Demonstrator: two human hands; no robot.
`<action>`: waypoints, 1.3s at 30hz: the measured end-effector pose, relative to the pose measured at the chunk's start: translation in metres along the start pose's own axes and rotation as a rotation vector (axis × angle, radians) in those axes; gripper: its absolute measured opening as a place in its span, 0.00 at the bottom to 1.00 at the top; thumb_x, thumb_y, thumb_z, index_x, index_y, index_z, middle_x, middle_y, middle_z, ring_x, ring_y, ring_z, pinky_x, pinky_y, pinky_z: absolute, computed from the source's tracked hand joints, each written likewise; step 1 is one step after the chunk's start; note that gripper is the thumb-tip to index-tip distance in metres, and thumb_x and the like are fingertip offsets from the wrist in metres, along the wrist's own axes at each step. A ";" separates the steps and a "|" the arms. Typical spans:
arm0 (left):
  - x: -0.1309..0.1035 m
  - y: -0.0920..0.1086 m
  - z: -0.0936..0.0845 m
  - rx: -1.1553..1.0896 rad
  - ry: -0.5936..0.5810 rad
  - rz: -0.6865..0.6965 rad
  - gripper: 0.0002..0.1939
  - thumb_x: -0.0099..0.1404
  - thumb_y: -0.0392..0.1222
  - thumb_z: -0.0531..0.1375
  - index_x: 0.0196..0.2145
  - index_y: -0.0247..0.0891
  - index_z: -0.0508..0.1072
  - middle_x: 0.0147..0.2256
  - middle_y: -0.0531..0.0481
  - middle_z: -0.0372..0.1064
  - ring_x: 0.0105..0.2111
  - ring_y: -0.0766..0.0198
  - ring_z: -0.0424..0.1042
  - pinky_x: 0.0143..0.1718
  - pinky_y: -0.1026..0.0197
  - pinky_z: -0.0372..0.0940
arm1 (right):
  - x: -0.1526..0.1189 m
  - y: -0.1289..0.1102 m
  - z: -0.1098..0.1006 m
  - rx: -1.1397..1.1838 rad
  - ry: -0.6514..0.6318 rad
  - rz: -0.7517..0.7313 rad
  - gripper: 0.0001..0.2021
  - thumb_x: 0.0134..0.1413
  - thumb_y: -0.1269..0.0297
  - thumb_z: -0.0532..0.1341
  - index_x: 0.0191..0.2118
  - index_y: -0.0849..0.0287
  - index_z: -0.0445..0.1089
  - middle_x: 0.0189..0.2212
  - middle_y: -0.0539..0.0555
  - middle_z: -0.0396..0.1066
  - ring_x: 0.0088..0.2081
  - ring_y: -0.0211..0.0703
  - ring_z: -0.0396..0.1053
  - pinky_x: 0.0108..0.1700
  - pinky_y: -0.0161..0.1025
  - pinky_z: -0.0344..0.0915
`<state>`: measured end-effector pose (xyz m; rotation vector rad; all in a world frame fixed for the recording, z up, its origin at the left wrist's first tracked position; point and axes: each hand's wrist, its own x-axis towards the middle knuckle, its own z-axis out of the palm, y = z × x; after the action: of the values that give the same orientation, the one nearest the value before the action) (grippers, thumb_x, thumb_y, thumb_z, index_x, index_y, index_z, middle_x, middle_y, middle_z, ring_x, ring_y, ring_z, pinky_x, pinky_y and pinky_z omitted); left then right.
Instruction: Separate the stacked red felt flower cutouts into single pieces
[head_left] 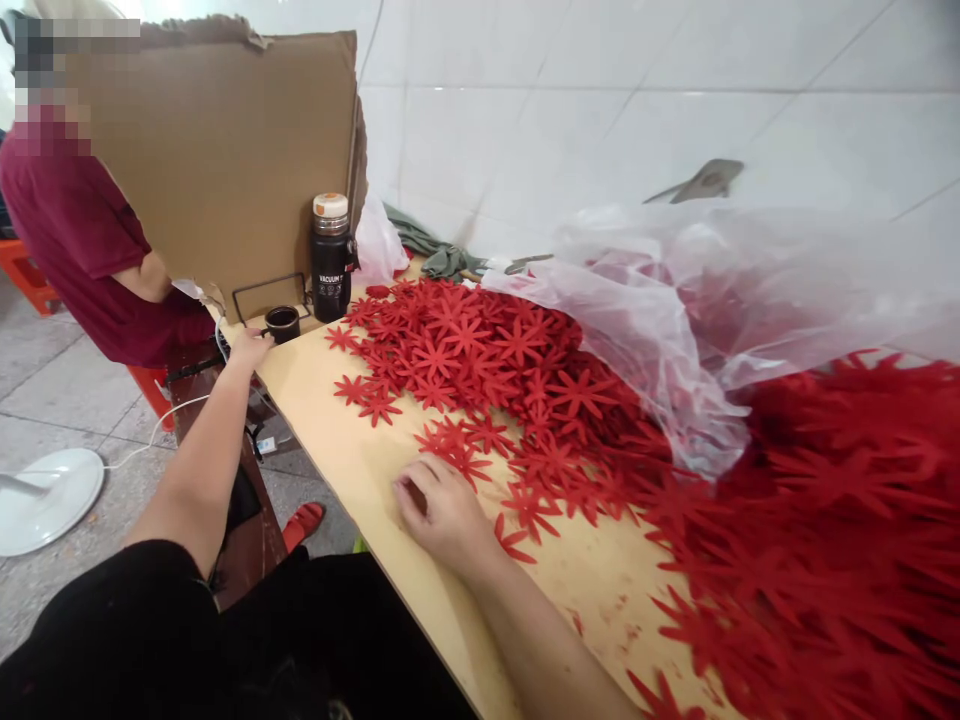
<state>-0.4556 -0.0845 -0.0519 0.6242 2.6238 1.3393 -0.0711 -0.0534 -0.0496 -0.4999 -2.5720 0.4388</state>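
Observation:
At the far left end of the table, my left hand (250, 350) reaches out with its fingers closed at the handle side of a small black cup (283, 322). Dark liquid or a dark inside shows in the cup, which stands upright. Just right of it is a black vacuum flask (331, 262) with a white lid. My right hand (441, 508) rests on the wooden table (337, 430), fingers curled loosely with nothing visible in them. Red flower-shaped cutouts (457, 350) lie heaped beside it, some of them close to its knuckles.
A cardboard sheet (225, 150) stands upright behind the cup, by a thin black wire frame (270, 290). Clear plastic bags (660, 320) lie over the larger red pile (847, 530). A person in a maroon shirt (75, 230) sits beyond the cardboard. A white round base (56, 500) stands on the floor.

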 end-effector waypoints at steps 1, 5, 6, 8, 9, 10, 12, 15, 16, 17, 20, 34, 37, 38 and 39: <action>0.003 -0.002 0.002 -0.012 -0.020 -0.010 0.13 0.51 0.39 0.59 0.35 0.31 0.73 0.27 0.45 0.72 0.32 0.58 0.72 0.37 0.59 0.64 | 0.000 0.000 0.000 -0.001 0.002 0.003 0.07 0.54 0.69 0.53 0.27 0.60 0.64 0.27 0.53 0.64 0.31 0.39 0.63 0.35 0.37 0.61; 0.014 -0.006 0.008 -0.068 -0.049 -0.020 0.09 0.54 0.41 0.58 0.29 0.32 0.73 0.22 0.48 0.69 0.25 0.62 0.68 0.33 0.60 0.64 | -0.001 0.000 0.001 -0.010 0.013 0.004 0.07 0.54 0.69 0.53 0.27 0.61 0.64 0.27 0.53 0.64 0.30 0.39 0.63 0.35 0.37 0.61; 0.016 -0.006 0.008 -0.083 -0.049 -0.020 0.08 0.54 0.41 0.58 0.28 0.32 0.72 0.21 0.49 0.68 0.24 0.63 0.67 0.32 0.60 0.64 | -0.001 0.000 0.001 -0.012 0.016 0.005 0.07 0.54 0.69 0.53 0.27 0.61 0.64 0.27 0.53 0.64 0.30 0.40 0.63 0.35 0.37 0.61; 0.017 -0.006 0.008 -0.118 -0.052 -0.014 0.07 0.54 0.40 0.58 0.26 0.32 0.71 0.20 0.50 0.66 0.22 0.66 0.64 0.31 0.61 0.63 | -0.001 0.001 0.001 -0.017 0.026 0.003 0.07 0.53 0.69 0.53 0.27 0.61 0.64 0.26 0.53 0.64 0.30 0.40 0.63 0.34 0.37 0.61; 0.017 -0.006 0.008 -0.137 -0.052 -0.010 0.07 0.54 0.39 0.58 0.25 0.33 0.71 0.19 0.51 0.65 0.21 0.67 0.63 0.31 0.61 0.63 | -0.001 0.001 0.001 -0.019 0.031 0.000 0.07 0.53 0.69 0.53 0.27 0.61 0.64 0.26 0.53 0.64 0.30 0.40 0.63 0.34 0.37 0.60; 0.016 -0.006 0.007 -0.158 -0.051 -0.006 0.06 0.53 0.39 0.58 0.24 0.33 0.70 0.19 0.52 0.64 0.21 0.68 0.63 0.31 0.62 0.63 | -0.001 0.001 0.002 -0.020 0.037 -0.003 0.07 0.53 0.69 0.53 0.27 0.61 0.64 0.26 0.53 0.63 0.30 0.40 0.63 0.34 0.37 0.60; 0.013 -0.006 0.006 -0.201 -0.038 -0.009 0.06 0.54 0.38 0.58 0.23 0.33 0.69 0.18 0.54 0.62 0.20 0.69 0.62 0.30 0.62 0.62 | 0.000 0.001 0.002 -0.020 0.044 -0.008 0.07 0.53 0.69 0.53 0.26 0.61 0.63 0.25 0.53 0.63 0.29 0.40 0.62 0.33 0.37 0.60; 0.007 -0.003 0.004 -0.268 -0.002 -0.022 0.06 0.55 0.37 0.56 0.22 0.34 0.67 0.17 0.55 0.60 0.20 0.70 0.61 0.30 0.64 0.62 | 0.001 0.002 0.004 -0.015 0.035 -0.007 0.07 0.54 0.69 0.52 0.27 0.61 0.63 0.26 0.53 0.63 0.30 0.40 0.63 0.34 0.37 0.60; 0.005 -0.001 0.002 -0.292 0.008 -0.021 0.05 0.55 0.36 0.56 0.22 0.35 0.66 0.17 0.55 0.59 0.20 0.70 0.61 0.29 0.64 0.62 | 0.001 0.002 0.004 -0.015 0.029 -0.002 0.07 0.54 0.69 0.52 0.27 0.61 0.63 0.26 0.53 0.63 0.30 0.40 0.63 0.34 0.37 0.60; 0.003 0.002 0.000 -0.316 0.016 -0.017 0.05 0.55 0.36 0.56 0.22 0.35 0.65 0.17 0.55 0.59 0.20 0.70 0.61 0.29 0.65 0.62 | 0.001 0.002 0.004 -0.017 0.022 0.005 0.07 0.54 0.69 0.52 0.27 0.61 0.63 0.26 0.53 0.63 0.30 0.40 0.62 0.34 0.37 0.60; -0.008 0.016 -0.010 -0.382 0.024 0.021 0.05 0.54 0.35 0.56 0.22 0.35 0.64 0.18 0.56 0.59 0.19 0.72 0.60 0.28 0.67 0.61 | 0.001 0.001 0.003 -0.021 0.006 0.025 0.07 0.54 0.68 0.52 0.27 0.60 0.62 0.26 0.53 0.63 0.30 0.40 0.62 0.34 0.38 0.60; -0.145 0.158 -0.028 -0.751 -0.696 0.599 0.15 0.47 0.50 0.65 0.22 0.35 0.69 0.20 0.54 0.61 0.21 0.73 0.59 0.24 0.67 0.57 | 0.009 -0.004 0.001 -0.028 -0.011 0.061 0.06 0.52 0.68 0.53 0.30 0.60 0.65 0.30 0.55 0.66 0.32 0.41 0.64 0.37 0.39 0.62; -0.186 0.190 -0.022 -0.743 -0.932 0.689 0.17 0.49 0.53 0.64 0.23 0.35 0.69 0.20 0.54 0.62 0.20 0.72 0.59 0.22 0.66 0.56 | 0.012 -0.007 -0.001 -0.066 -0.004 0.062 0.06 0.52 0.67 0.54 0.29 0.60 0.67 0.30 0.55 0.67 0.33 0.41 0.64 0.38 0.40 0.63; -0.199 0.200 -0.022 -0.724 -1.010 0.729 0.17 0.49 0.53 0.64 0.23 0.35 0.69 0.20 0.54 0.61 0.20 0.72 0.59 0.21 0.66 0.55 | 0.012 -0.007 -0.002 -0.072 0.014 0.063 0.06 0.53 0.66 0.55 0.30 0.59 0.67 0.30 0.54 0.68 0.33 0.40 0.65 0.38 0.39 0.64; -0.210 0.209 -0.021 -0.718 -1.059 0.777 0.17 0.50 0.53 0.64 0.23 0.36 0.69 0.20 0.54 0.60 0.19 0.72 0.58 0.20 0.66 0.55 | 0.012 -0.007 -0.003 -0.076 0.040 0.071 0.06 0.54 0.65 0.55 0.31 0.58 0.68 0.31 0.54 0.68 0.34 0.40 0.65 0.39 0.39 0.65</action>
<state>-0.2083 -0.0792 0.1134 1.6650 0.9917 1.3617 -0.0812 -0.0539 -0.0396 -0.6222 -2.5462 0.3524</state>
